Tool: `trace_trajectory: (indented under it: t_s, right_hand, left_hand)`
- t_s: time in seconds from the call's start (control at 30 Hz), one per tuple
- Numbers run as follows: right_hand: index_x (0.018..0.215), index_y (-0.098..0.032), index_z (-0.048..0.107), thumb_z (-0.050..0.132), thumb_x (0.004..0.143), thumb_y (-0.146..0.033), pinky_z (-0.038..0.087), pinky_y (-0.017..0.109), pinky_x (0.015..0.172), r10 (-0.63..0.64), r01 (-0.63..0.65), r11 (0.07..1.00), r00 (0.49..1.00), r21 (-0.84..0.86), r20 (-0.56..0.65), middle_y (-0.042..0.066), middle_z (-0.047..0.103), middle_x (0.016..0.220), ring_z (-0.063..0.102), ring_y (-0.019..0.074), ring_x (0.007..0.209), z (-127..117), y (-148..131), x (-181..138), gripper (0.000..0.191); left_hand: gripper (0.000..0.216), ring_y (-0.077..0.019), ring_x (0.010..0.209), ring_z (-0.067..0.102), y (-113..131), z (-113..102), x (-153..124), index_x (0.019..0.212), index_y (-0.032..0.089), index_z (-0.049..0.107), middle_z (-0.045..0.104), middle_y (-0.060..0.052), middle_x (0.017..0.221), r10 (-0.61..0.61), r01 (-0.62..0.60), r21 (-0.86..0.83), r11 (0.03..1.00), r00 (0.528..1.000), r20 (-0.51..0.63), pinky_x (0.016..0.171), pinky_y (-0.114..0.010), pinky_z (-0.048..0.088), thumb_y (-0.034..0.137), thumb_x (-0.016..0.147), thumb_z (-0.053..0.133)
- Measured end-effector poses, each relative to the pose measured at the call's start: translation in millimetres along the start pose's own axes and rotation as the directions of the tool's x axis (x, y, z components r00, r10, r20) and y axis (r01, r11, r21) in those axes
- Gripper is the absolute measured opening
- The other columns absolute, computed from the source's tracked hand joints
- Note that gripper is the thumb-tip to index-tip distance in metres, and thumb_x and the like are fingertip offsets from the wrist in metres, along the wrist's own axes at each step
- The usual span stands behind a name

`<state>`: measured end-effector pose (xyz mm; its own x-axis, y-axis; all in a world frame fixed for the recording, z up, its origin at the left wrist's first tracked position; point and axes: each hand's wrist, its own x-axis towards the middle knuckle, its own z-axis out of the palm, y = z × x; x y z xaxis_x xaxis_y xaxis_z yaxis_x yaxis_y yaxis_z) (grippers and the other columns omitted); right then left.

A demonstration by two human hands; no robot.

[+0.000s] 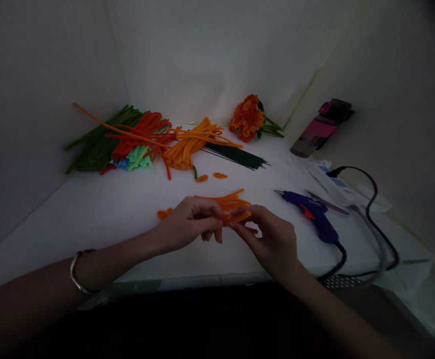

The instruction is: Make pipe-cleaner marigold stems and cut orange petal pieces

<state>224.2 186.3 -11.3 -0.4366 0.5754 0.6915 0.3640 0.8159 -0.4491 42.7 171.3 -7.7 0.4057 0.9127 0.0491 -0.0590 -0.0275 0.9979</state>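
Observation:
Both hands meet over the front middle of the white table, fingertips almost touching. My left hand (197,219), a silver bangle on its wrist, is pinched on an orange pipe cleaner (243,217). My right hand (272,234) pinches the same piece with thumb and fingers; its exact shape is partly hidden by the fingers. Just behind the hands lie several loose orange pipe cleaners (227,200). Left of my left hand is a small orange looped piece (164,213). Two more small orange loops (220,175) rest farther back.
Bundles of green (98,149), red (138,134) and orange pipe cleaners (187,149) lie at the back, beside dark green stems (240,155) and orange flowers (248,118). At right are a blue glue gun (313,212), tweezers (329,203), a power strip (333,182), cables and a bottle (320,129).

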Motion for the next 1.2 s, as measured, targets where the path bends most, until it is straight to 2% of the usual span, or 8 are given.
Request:
trace_trajectory:
  t_s: [0.1, 0.37, 0.57, 0.8, 0.93, 1.03, 1.13, 1.2]
  right_hand:
    - [0.085, -0.02, 0.055, 0.062, 0.079, -0.017, 0.05, 0.021, 0.052, 0.026, -0.027, 1.0, 0.999, 0.011, 0.029, 0.0, 0.064, 0.073, 0.06, 0.0109, 0.058, -1.0, 0.3, 0.4, 0.009]
    - [0.092, -0.021, 0.049, 0.054, 0.081, -0.005, 0.051, 0.026, 0.066, -0.173, 0.172, 0.983, 0.985, 0.057, 0.013, 0.003, 0.064, 0.086, 0.062, 0.0138, 0.079, 4.4, 7.8, -8.1, 0.02]
    - [0.093, -0.023, 0.048, 0.053, 0.081, -0.007, 0.052, 0.025, 0.06, -0.132, 0.133, 0.991, 0.989, 0.003, -0.061, 0.001, 0.064, 0.081, 0.064, 0.0137, 0.074, 6.7, 5.6, -10.4, 0.021]
    - [0.09, -0.023, 0.049, 0.053, 0.079, -0.005, 0.053, 0.026, 0.061, -0.144, 0.146, 0.987, 0.989, 0.072, -0.034, 0.001, 0.064, 0.08, 0.064, 0.0138, 0.073, 6.5, 5.3, -9.5, 0.021]
    - [0.088, -0.021, 0.051, 0.058, 0.078, -0.008, 0.051, 0.022, 0.054, -0.056, 0.056, 0.998, 0.996, 0.002, -0.075, 0.001, 0.063, 0.077, 0.063, 0.0129, 0.069, 7.7, 1.3, -10.2, 0.017]
    - [0.085, -0.02, 0.051, 0.059, 0.079, -0.014, 0.051, 0.022, 0.054, 0.165, -0.152, 0.972, 0.984, 0.18, -0.06, 0.001, 0.062, 0.075, 0.062, 0.0118, 0.062, 8.7, -3.5, -7.3, 0.012]
    - [0.083, -0.019, 0.051, 0.058, 0.081, -0.02, 0.05, 0.021, 0.052, 0.38, -0.38, 0.801, 0.92, 0.463, 0.099, -0.001, 0.06, 0.07, 0.059, 0.0097, 0.056, 8.8, -5.3, -2.1, 0.007]
    - [0.082, -0.018, 0.053, 0.059, 0.08, -0.025, 0.049, 0.021, 0.051, 0.444, -0.489, 0.674, 0.867, 0.554, 0.225, -0.001, 0.059, 0.066, 0.056, 0.0092, 0.054, 8.8, -3.9, 0.5, 0.01]
  left_hand:
    - [0.005, -0.0068, 0.046, 0.047, -0.1, 0.4, -0.2, 0.076, 0.012, 0.06, 0.063, -0.001, 0.058, -0.01, 0.01, 0.003, 1.0, 1.0, 0.017, 0.048, -0.019, 0.037, 0.014, 0.076, 0.055]
    - [0.008, -0.0067, 0.043, 0.046, 0.1, 0.9, 3.2, 0.069, 0.012, 0.06, 0.065, -0.003, 0.056, -0.06, 0.066, -0.098, 0.993, 0.996, 0.058, 0.046, -0.02, 0.037, 0.017, 0.075, 0.056]
    - [0.005, -0.0073, 0.045, 0.049, -2.9, 0.8, 4.2, 0.069, 0.013, 0.059, 0.066, -0.003, 0.058, -0.113, 0.136, -0.234, 0.963, 0.988, 0.108, 0.048, -0.02, 0.037, 0.014, 0.073, 0.057]
    - [0.006, -0.0074, 0.045, 0.047, -4.8, 0.8, 4.7, 0.067, 0.014, 0.059, 0.064, -0.002, 0.055, -0.134, 0.154, -0.27, 0.95, 0.987, 0.094, 0.048, -0.02, 0.034, 0.012, 0.071, 0.055]
    - [0.008, -0.008, 0.049, 0.044, -0.9, 2.1, 1.9, 0.071, 0.015, 0.059, 0.061, 0.001, 0.056, -0.025, 0.027, -0.082, 0.996, 0.999, 0.032, 0.05, -0.02, 0.034, 0.012, 0.074, 0.053]
    - [0.013, -0.0094, 0.056, 0.047, 4.0, 4.0, -3.6, 0.068, 0.016, 0.058, 0.058, 0.001, 0.061, 0.109, -0.099, 0.238, 0.966, 0.994, -0.029, 0.054, -0.021, 0.036, 0.011, 0.076, 0.049]
    - [0.016, -0.0107, 0.061, 0.048, 5.4, 4.2, -8.9, 0.072, 0.016, 0.059, 0.056, 0.0, 0.065, 0.302, -0.252, 0.581, 0.774, 0.953, 0.011, 0.059, -0.022, 0.038, 0.011, 0.08, 0.047]
    - [0.017, -0.0133, 0.065, 0.05, 3.4, 2.4, -10.7, 0.077, 0.016, 0.06, 0.058, -0.003, 0.07, 0.415, -0.372, 0.71, 0.598, 0.901, 0.124, 0.064, -0.024, 0.04, 0.011, 0.082, 0.044]
